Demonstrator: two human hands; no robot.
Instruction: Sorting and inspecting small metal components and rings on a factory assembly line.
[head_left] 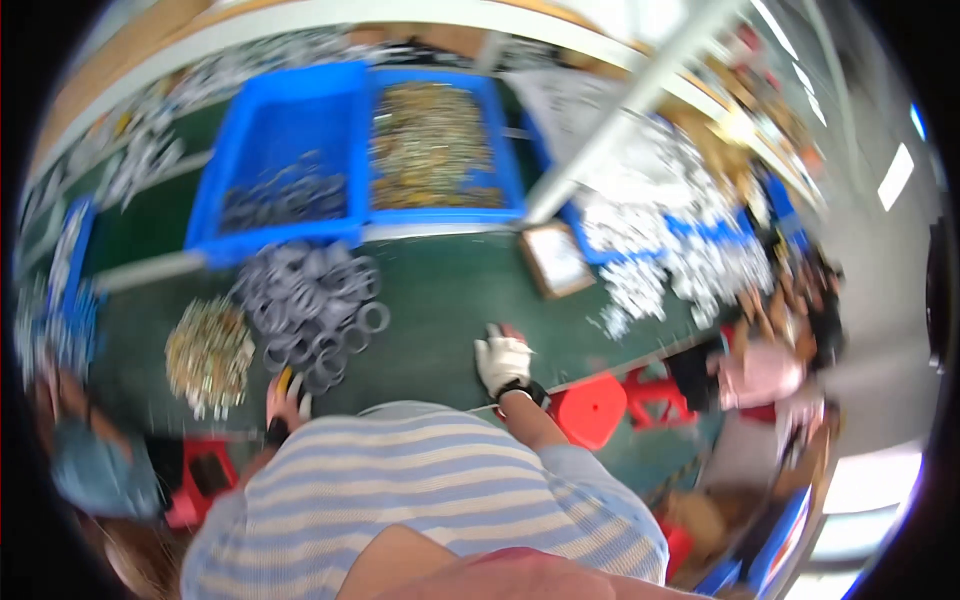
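My right hand, in a white glove with red at the fingertips and a dark band at the wrist, rests on the green tabletop near its front edge. Its fingers are spread and hold nothing. At the same edge, further left, is my left hand, blurred, its fingers apart, with yellow and white on them. Just beyond it lies a heap of grey rings. Left of that sits a pile of small, shiny yellowish and silvery pieces, too blurred to name.
Behind stand a blue bin part filled with dark pieces and another blue bin of yellowish pieces. A small framed tray and heaped white parts lie right. Red stools flank me; co-workers sit on both sides.
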